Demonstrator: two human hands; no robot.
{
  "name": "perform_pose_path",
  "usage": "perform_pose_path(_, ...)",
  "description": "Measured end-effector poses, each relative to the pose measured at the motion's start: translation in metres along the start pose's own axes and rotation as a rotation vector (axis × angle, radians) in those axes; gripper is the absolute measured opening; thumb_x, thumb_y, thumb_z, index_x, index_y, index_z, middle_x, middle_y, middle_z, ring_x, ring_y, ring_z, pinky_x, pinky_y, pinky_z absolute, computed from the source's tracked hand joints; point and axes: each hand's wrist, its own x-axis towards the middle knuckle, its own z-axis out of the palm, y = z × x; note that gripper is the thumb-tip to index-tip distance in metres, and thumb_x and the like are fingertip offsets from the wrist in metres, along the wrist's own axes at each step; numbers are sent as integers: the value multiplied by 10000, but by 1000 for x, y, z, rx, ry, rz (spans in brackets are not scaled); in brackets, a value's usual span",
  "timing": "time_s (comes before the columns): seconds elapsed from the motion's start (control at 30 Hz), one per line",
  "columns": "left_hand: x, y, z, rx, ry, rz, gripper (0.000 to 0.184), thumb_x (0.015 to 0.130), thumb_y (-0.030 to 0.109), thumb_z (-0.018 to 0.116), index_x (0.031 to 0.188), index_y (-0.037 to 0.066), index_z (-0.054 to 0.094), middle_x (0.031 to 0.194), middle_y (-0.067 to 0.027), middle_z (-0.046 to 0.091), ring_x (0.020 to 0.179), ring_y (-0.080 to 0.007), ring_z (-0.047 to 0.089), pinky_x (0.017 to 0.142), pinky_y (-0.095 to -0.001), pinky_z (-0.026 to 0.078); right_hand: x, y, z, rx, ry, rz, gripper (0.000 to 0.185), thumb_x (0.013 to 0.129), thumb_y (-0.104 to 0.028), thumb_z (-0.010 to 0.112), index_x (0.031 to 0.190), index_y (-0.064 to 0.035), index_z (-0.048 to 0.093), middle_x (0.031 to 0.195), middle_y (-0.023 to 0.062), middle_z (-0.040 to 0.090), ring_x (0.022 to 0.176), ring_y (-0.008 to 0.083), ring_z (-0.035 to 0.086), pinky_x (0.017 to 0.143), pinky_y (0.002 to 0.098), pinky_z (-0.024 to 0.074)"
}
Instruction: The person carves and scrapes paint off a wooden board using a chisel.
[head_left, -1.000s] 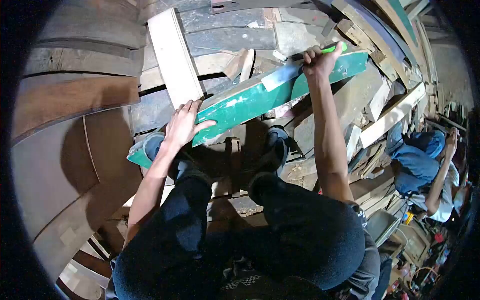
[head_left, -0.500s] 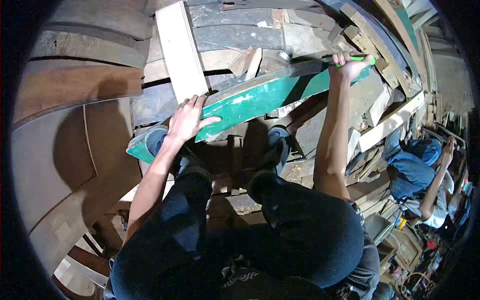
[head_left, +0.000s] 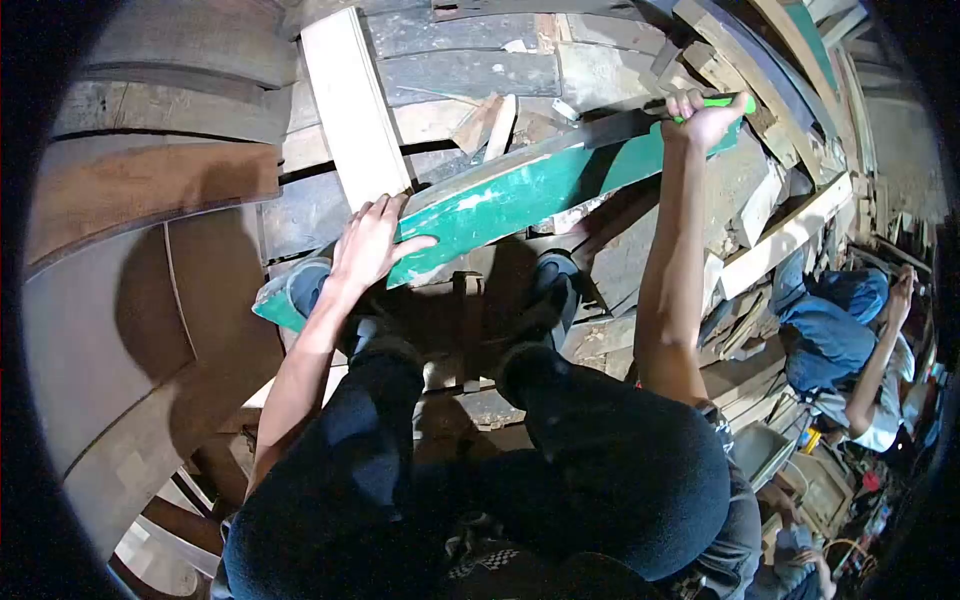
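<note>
A long green-painted board (head_left: 520, 200) with worn, chipped paint lies slantwise across the scrap wood in front of my feet. My left hand (head_left: 368, 240) grips its left end, thumb over the green face and fingers over the far edge. At the board's right end, my right hand (head_left: 697, 118) is closed round the bright green handle (head_left: 738, 103) of a tool. The tool's dark flat blade (head_left: 620, 128) lies along the far edge of the board; its exact kind is unclear. A pale plank (head_left: 352, 105) reaches away from beside my left fingers.
My left foot (head_left: 310, 285) rests by another green-painted piece (head_left: 275, 303); my right foot (head_left: 555, 275) is beneath the board. Loose timber (head_left: 785, 240) is heaped at right. Beyond it sits a person in jeans (head_left: 830, 340). Another person's arm (head_left: 818, 570) shows at lower right.
My right hand has shifted slightly right and away with the tool, and more of the blade shows along the board's edge. Another person has come into view at lower right.
</note>
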Motion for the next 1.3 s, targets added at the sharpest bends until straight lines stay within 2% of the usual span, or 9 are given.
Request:
perform_pose_path(0.27, 1, 6, -8, -39, -3, -6, 837, 811, 622, 703, 1301, -41, 553, 1192, -259, 636, 1119, -429, 625, 957, -496, 505, 17, -4, -6, -44, -158, -6, 634, 946, -717, 413, 925, -84, 381, 600, 1, 319, 449, 156, 272, 451, 345, 270)
perform_pose_path(0.4, 4, 10, -12, -27, -27, -26, 849, 808, 624, 706, 1324, -29, 537, 1214, -254, 628, 1145, -419, 614, 966, -498, 503, 4, 6, 5, -60, 15, 15, 635, 944, -721, 424, 889, -88, 406, 604, -3, 314, 460, 141, 278, 443, 334, 262)
perform_pose_path(0.5, -1, 5, -4, 18, -8, -18, 867, 804, 636, 700, 1351, -13, 522, 1235, -244, 622, 1174, -412, 600, 993, -498, 489, 13, -6, 4, -98, -183, -6, 637, 943, -724, 414, 893, -89, 404, 609, 3, 317, 478, 139, 283, 452, 335, 266)
perform_pose_path(0.57, -1, 6, -3, 0, -12, -33, 874, 803, 647, 692, 1353, -11, 523, 1236, -242, 623, 1178, -416, 597, 1001, -500, 483, 12, -7, 6, -28, -96, 39, 572, 969, -677, 370, 808, -128, 377, 560, -12, 294, 449, 134, 252, 452, 309, 224)
perform_pose_path(0.9, 0, 6, -2, -12, 5, 2, 819, 821, 619, 696, 1313, -18, 545, 1220, -245, 626, 1161, -419, 605, 977, -500, 497, 2, 17, -4, -23, -31, 86, 646, 934, -739, 398, 771, -114, 376, 553, -19, 300, 444, 129, 266, 450, 299, 236)
perform_pose_path(0.93, 2, 7, -4, -10, 4, 1, 816, 820, 613, 701, 1310, -21, 548, 1214, -245, 629, 1154, -420, 609, 973, -500, 500, 5, 14, -5, 18, -65, 161, 640, 935, -743, 385, 791, -120, 381, 551, -21, 300, 442, 130, 264, 447, 302, 241)
perform_pose_path(1.1, 0, 4, -5, -48, 14, 12, 815, 813, 609, 710, 1298, -28, 557, 1202, -248, 634, 1128, -426, 625, 946, -497, 516, 3, -7, 5, -50, -85, -5, 626, 933, -744, 384, 840, -125, 381, 558, -10, 297, 445, 136, 267, 447, 318, 259)
perform_pose_path(1.2, 2, 10, -11, -32, -33, -20, 814, 816, 608, 707, 1303, -26, 553, 1204, -252, 630, 1140, -426, 617, 954, -500, 510, -5, 4, 5, 7, 20, 37, 645, 955, -718, 397, 902, -75, 405, 597, 1, 321, 452, 149, 274, 447, 330, 250)
perform_pose_path(1.3, 2, 4, -3, -8, -45, -10, 834, 824, 626, 688, 1331, -17, 529, 1237, -248, 612, 1165, -419, 602, 978, -493, 497, -5, -1, 9, -82, -56, 23, 638, 954, -712, 415, 957, -74, 389, 607, 5, 322, 449, 156, 273, 445, 331, 256)
